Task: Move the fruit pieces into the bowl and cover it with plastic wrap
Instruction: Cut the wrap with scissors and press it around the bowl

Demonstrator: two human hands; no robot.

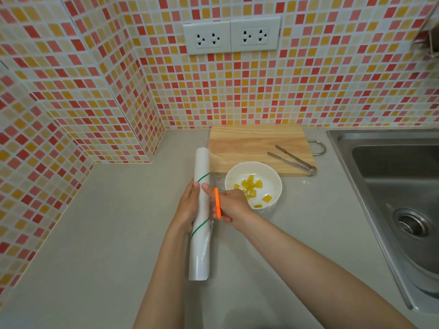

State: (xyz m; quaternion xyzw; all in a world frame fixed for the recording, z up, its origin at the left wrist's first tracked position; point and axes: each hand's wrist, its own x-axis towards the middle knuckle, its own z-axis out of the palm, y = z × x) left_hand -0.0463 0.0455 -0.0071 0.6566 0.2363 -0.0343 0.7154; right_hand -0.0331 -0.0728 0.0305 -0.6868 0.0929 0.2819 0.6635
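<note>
- Bowl (253, 184) of fruit pieces (251, 189) sits mid-worktop (107, 233), against the cutting board (256, 146); open room lies left.
- Left hand (188, 207) grips the wrap roll (201, 214).
- Right hand (231, 205) holds an orange cutter (217, 203) at the film.

You cannot see the palm of your left hand (188, 207); it is pressed to the far side of the plastic wrap roll (201, 214) at frame centre. Your right hand (231, 205) covers most of the orange tool (217, 203), so what kind of tool it is cannot be told. The film (215, 179) between roll and bowl (253, 184) is nearly invisible; its edges are unclear. The sink (392, 176) is cut off at the right edge, and an object (425, 41) at upper right is blurred.
</note>
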